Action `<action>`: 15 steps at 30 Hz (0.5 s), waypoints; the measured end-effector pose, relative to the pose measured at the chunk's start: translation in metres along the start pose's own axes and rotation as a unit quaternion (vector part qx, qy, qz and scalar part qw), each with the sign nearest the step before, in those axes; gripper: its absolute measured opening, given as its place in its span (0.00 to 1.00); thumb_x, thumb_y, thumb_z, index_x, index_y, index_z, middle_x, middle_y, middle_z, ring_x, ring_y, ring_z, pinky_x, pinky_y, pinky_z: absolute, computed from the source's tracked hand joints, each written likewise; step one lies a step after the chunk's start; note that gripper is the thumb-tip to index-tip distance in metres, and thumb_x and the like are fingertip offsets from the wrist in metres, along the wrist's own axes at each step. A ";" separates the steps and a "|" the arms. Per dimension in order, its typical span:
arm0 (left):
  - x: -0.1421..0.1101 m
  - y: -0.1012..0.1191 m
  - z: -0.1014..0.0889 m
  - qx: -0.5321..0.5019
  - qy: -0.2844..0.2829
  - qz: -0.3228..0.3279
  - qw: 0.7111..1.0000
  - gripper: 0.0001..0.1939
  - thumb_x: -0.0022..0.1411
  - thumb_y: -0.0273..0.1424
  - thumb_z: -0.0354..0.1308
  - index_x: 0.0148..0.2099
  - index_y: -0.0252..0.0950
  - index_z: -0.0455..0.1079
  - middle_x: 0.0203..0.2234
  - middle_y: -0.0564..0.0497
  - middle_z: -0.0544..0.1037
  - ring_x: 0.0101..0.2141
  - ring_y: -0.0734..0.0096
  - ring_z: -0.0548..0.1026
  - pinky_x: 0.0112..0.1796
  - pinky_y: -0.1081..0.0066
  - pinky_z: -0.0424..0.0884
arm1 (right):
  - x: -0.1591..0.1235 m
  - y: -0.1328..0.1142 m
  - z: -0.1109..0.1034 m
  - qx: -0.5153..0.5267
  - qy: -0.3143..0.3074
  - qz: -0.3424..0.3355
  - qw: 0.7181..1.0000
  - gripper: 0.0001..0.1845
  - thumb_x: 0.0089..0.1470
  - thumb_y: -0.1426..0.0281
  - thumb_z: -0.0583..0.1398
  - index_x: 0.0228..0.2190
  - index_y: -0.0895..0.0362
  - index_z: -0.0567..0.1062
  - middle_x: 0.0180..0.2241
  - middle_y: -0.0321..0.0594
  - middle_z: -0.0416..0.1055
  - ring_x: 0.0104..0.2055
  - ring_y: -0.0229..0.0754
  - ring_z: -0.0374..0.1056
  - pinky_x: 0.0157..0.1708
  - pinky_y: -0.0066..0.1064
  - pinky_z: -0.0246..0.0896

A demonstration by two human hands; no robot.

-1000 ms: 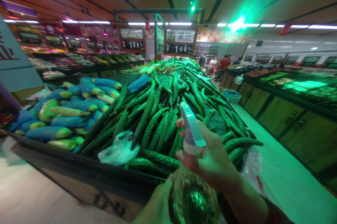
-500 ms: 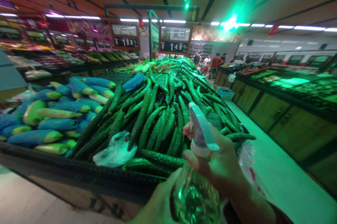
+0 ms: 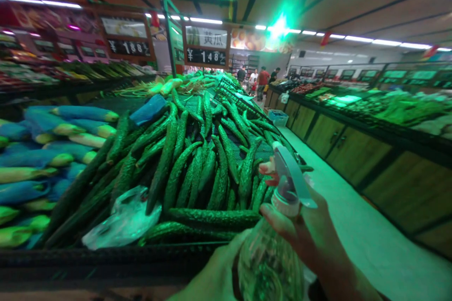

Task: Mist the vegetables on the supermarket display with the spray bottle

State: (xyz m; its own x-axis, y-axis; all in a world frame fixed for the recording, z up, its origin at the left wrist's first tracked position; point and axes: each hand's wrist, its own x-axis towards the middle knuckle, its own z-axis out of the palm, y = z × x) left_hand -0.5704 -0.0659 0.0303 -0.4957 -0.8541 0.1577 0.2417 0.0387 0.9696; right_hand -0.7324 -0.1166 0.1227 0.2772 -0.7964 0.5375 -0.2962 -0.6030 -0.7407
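While the right hand [image 3: 310, 230] wraps its fingers around the neck of a clear plastic spray bottle with a white trigger head [image 3: 270, 263], one fingertip lies on the trigger, and the left hand [image 3: 215, 277] cups the bottle's round body from the side. Held low at the near edge of the display, the bottle has its nozzle turned toward a heap of long dark green bumpy cucumbers [image 3: 197, 169] lying in a black produce bin [image 3: 116, 261]. A crumpled clear plastic bag [image 3: 122, 221] rests on the cucumbers' near edge. Vegetables in blue foam net sleeves [image 3: 42, 150] lie to the left. A black price sign [image 3: 206, 49] hangs above.
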 end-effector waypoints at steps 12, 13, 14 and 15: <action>0.008 -0.004 0.000 -0.116 -0.077 -0.043 0.989 0.45 0.42 0.19 0.76 0.62 0.43 0.69 0.59 0.45 0.75 0.63 0.45 0.68 0.63 0.51 0.64 | -0.030 0.003 -0.019 -0.110 0.091 -0.004 0.990 0.23 0.59 0.61 0.62 0.54 0.51 0.70 0.35 0.38 0.75 0.31 0.44 0.71 0.34 0.36 0.71; 0.009 -0.004 0.000 -0.140 -0.076 -0.049 0.986 0.45 0.42 0.23 0.77 0.63 0.43 0.68 0.61 0.45 0.74 0.65 0.45 0.65 0.64 0.50 0.62 | -0.033 0.004 -0.020 -0.124 0.099 -0.005 0.987 0.20 0.59 0.61 0.62 0.51 0.51 0.72 0.37 0.38 0.76 0.34 0.45 0.72 0.37 0.37 0.71; 0.010 -0.005 0.000 -0.152 -0.076 -0.054 0.984 0.45 0.43 0.25 0.77 0.63 0.43 0.68 0.62 0.45 0.73 0.67 0.45 0.62 0.65 0.50 0.59 | -0.035 0.005 -0.022 -0.139 0.108 -0.004 0.984 0.17 0.58 0.61 0.62 0.48 0.51 0.74 0.40 0.39 0.76 0.38 0.47 0.73 0.41 0.38 0.71; 0.011 -0.005 0.000 -0.154 -0.081 -0.055 0.983 0.44 0.44 0.26 0.77 0.64 0.43 0.67 0.63 0.45 0.72 0.68 0.45 0.60 0.66 0.49 0.57 | -0.038 0.006 -0.023 -0.154 0.117 0.000 0.981 0.15 0.59 0.60 0.62 0.46 0.51 0.75 0.42 0.40 0.76 0.43 0.48 0.72 0.45 0.38 0.70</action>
State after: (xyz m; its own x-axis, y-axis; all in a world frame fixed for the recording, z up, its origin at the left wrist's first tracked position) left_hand -0.5770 -0.0753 0.0276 -0.6537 -0.7490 0.1078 0.4082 -0.2292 0.8836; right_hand -0.7652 -0.0911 0.1072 0.0705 -0.7635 0.6420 -0.5683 -0.5597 -0.6032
